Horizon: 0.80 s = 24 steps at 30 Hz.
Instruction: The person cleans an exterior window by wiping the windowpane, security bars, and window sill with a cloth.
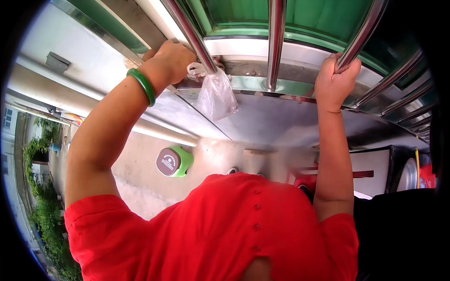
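Note:
My right hand [336, 82] is wrapped around a shiny metal bar [357, 40] of the window grille. My left hand [174, 60], with a green bangle [142, 87] on its wrist, is bent over the sill at the grille's left end. Its fingers look curled, and whatever they may hold is hidden. Just right of it, a clear plastic bag [216, 97] hangs by the foot of another metal bar [193, 35], its knotted top close to my left hand. Between my hands stands a third upright bar [276, 42].
Green window frames [239, 33] lie behind the bars. Below on the floor is a green stool [185, 161] with a brown top. A dark-edged table [370, 161] and a metal basin [408, 175] stand at the right. Plants [49, 210] grow outside at the left.

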Each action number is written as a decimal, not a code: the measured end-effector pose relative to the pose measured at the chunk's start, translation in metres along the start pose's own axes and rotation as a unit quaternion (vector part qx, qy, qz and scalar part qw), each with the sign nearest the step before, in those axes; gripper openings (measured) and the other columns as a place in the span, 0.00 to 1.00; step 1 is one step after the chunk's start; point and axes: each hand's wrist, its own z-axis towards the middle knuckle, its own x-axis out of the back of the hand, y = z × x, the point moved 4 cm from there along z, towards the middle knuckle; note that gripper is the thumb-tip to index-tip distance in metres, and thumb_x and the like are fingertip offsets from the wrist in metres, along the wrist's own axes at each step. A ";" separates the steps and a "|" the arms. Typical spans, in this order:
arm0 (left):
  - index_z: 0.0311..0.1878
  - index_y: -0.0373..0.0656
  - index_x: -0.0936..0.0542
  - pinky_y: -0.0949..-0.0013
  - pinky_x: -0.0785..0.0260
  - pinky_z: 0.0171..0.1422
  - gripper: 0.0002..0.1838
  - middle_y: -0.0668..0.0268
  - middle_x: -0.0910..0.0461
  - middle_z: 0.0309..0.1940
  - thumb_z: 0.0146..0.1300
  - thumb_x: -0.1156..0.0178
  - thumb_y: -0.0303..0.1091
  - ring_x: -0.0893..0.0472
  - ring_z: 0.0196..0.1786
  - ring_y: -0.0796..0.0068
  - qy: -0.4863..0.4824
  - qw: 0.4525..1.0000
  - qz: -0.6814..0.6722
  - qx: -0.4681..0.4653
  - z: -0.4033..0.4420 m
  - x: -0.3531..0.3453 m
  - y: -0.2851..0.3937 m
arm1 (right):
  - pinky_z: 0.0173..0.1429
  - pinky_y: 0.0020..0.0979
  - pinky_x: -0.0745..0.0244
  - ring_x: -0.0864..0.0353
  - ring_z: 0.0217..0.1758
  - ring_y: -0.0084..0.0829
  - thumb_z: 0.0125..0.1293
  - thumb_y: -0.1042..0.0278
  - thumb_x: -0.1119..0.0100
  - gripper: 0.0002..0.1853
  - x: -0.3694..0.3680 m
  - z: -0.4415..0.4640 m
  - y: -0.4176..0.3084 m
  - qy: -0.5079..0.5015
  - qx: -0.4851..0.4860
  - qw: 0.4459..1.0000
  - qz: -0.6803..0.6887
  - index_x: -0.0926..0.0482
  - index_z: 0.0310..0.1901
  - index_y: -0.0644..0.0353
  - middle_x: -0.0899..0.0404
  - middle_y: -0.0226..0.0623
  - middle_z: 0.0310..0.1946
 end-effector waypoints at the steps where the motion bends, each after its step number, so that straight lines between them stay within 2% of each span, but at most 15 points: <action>1: 0.49 0.52 0.18 0.64 0.28 0.55 0.16 0.61 0.18 0.45 0.55 0.37 0.34 0.20 0.51 0.60 -0.043 0.998 0.046 0.019 0.000 0.007 0.002 | 0.33 0.41 0.29 0.22 0.26 0.43 0.61 0.71 0.44 0.12 0.000 0.001 -0.002 -0.002 0.002 1.000 0.011 0.35 0.44 0.61 0.24 0.38 0.24; 3: 0.47 0.51 0.17 0.66 0.29 0.57 0.19 0.63 0.19 0.47 0.49 0.31 0.31 0.20 0.50 0.62 0.059 0.994 -0.092 -0.014 0.000 0.009 0.003 | 0.32 0.40 0.29 0.23 0.25 0.42 0.61 0.72 0.43 0.12 0.003 0.003 -0.005 -0.003 0.015 1.000 0.024 0.35 0.43 0.60 0.25 0.37 0.23; 4: 0.46 0.50 0.17 0.66 0.28 0.56 0.23 0.64 0.18 0.46 0.43 0.28 0.27 0.20 0.48 0.63 0.013 0.991 -0.105 0.087 -0.006 0.032 0.017 | 0.32 0.39 0.29 0.23 0.25 0.42 0.60 0.72 0.43 0.12 0.004 0.002 -0.005 -0.009 0.014 1.000 0.025 0.34 0.43 0.60 0.25 0.36 0.23; 5: 0.42 0.48 0.15 0.65 0.27 0.52 0.20 0.63 0.17 0.41 0.42 0.27 0.26 0.20 0.46 0.62 0.123 0.953 -0.276 -0.002 -0.007 0.022 0.002 | 0.32 0.38 0.29 0.24 0.25 0.41 0.60 0.73 0.43 0.12 0.005 0.002 -0.005 -0.011 0.014 0.999 0.029 0.34 0.43 0.60 0.26 0.35 0.23; 7: 0.37 0.44 0.15 0.63 0.26 0.46 0.13 0.62 0.17 0.37 0.45 0.30 0.26 0.19 0.43 0.60 0.080 0.949 -0.293 -0.088 0.008 0.021 -0.003 | 0.32 0.37 0.29 0.24 0.25 0.40 0.60 0.74 0.43 0.13 0.002 0.003 -0.004 0.013 0.018 0.999 0.033 0.34 0.43 0.60 0.26 0.35 0.23; 8: 0.33 0.40 0.15 0.63 0.26 0.43 0.06 0.60 0.17 0.33 0.49 0.35 0.24 0.19 0.38 0.59 0.173 0.931 -0.279 -0.157 0.005 0.017 -0.004 | 0.31 0.36 0.29 0.24 0.25 0.39 0.59 0.74 0.42 0.13 0.001 0.000 -0.003 0.028 0.025 0.998 0.042 0.33 0.43 0.60 0.26 0.35 0.23; 12: 0.37 0.36 0.16 0.66 0.26 0.41 0.07 0.61 0.17 0.32 0.53 0.37 0.25 0.19 0.34 0.66 0.135 0.934 -0.300 -0.140 0.017 0.022 0.012 | 0.31 0.34 0.29 0.25 0.23 0.35 0.59 0.76 0.42 0.13 0.001 -0.001 -0.005 0.037 0.038 0.997 0.048 0.33 0.43 0.61 0.26 0.33 0.23; 14: 0.43 0.36 0.17 0.71 0.27 0.42 0.09 0.64 0.17 0.35 0.59 0.39 0.24 0.20 0.37 0.76 0.060 0.842 -0.532 -0.064 0.031 0.006 0.014 | 0.31 0.33 0.29 0.25 0.23 0.34 0.59 0.76 0.42 0.13 0.000 0.000 -0.004 0.043 0.045 0.997 0.037 0.33 0.43 0.61 0.26 0.31 0.23; 15: 0.46 0.35 0.18 0.74 0.27 0.43 0.10 0.66 0.16 0.36 0.62 0.40 0.24 0.21 0.38 0.81 0.017 0.771 -0.636 -0.027 0.036 -0.001 0.017 | 0.31 0.33 0.29 0.26 0.23 0.34 0.59 0.76 0.42 0.13 0.002 -0.001 -0.004 0.045 0.047 0.998 0.028 0.33 0.43 0.62 0.26 0.30 0.23; 16: 0.48 0.36 0.19 0.74 0.27 0.46 0.10 0.66 0.17 0.37 0.64 0.40 0.24 0.20 0.40 0.80 -0.026 0.734 -0.678 -0.005 0.032 0.002 0.019 | 0.31 0.33 0.29 0.26 0.23 0.34 0.59 0.76 0.42 0.13 0.003 -0.002 -0.006 0.041 0.049 0.998 0.025 0.33 0.43 0.62 0.26 0.30 0.23; 18: 0.54 0.37 0.21 0.73 0.29 0.54 0.14 0.63 0.19 0.46 0.65 0.41 0.23 0.21 0.49 0.78 -0.028 0.731 -0.680 -0.055 0.031 -0.001 0.014 | 0.36 0.28 0.30 0.26 0.26 0.25 0.60 0.72 0.41 0.08 0.003 -0.002 -0.006 0.042 -0.030 0.996 0.077 0.30 0.37 0.62 0.24 0.31 0.25; 20: 0.57 0.37 0.23 0.69 0.32 0.61 0.18 0.61 0.22 0.53 0.63 0.45 0.19 0.24 0.56 0.73 -0.022 0.721 -0.689 -0.067 0.023 -0.001 0.010 | 0.36 0.28 0.30 0.26 0.27 0.26 0.60 0.72 0.41 0.08 0.002 -0.001 -0.005 0.042 -0.020 0.996 0.073 0.30 0.37 0.62 0.24 0.32 0.26; 21: 0.57 0.37 0.23 0.69 0.32 0.61 0.18 0.61 0.22 0.53 0.63 0.45 0.19 0.24 0.56 0.73 -0.018 0.720 -0.691 -0.068 0.015 0.003 0.012 | 0.37 0.28 0.30 0.26 0.27 0.26 0.60 0.72 0.41 0.09 0.002 -0.002 -0.002 0.042 -0.016 0.997 0.064 0.30 0.38 0.62 0.24 0.32 0.26; 23: 0.56 0.37 0.23 0.69 0.33 0.63 0.20 0.62 0.21 0.54 0.60 0.46 0.17 0.24 0.58 0.73 0.165 0.790 -0.588 -0.054 -0.020 0.032 0.013 | 0.37 0.29 0.29 0.26 0.27 0.27 0.60 0.71 0.41 0.09 0.002 -0.001 0.000 0.043 -0.006 0.998 0.051 0.30 0.38 0.62 0.24 0.32 0.26; 24: 0.53 0.37 0.22 0.67 0.30 0.59 0.17 0.60 0.20 0.52 0.60 0.47 0.17 0.21 0.54 0.67 0.167 0.844 -0.509 -0.003 -0.035 0.041 0.010 | 0.37 0.29 0.29 0.26 0.27 0.27 0.60 0.70 0.41 0.10 0.002 0.000 -0.001 0.045 0.001 0.998 0.038 0.30 0.39 0.63 0.24 0.32 0.25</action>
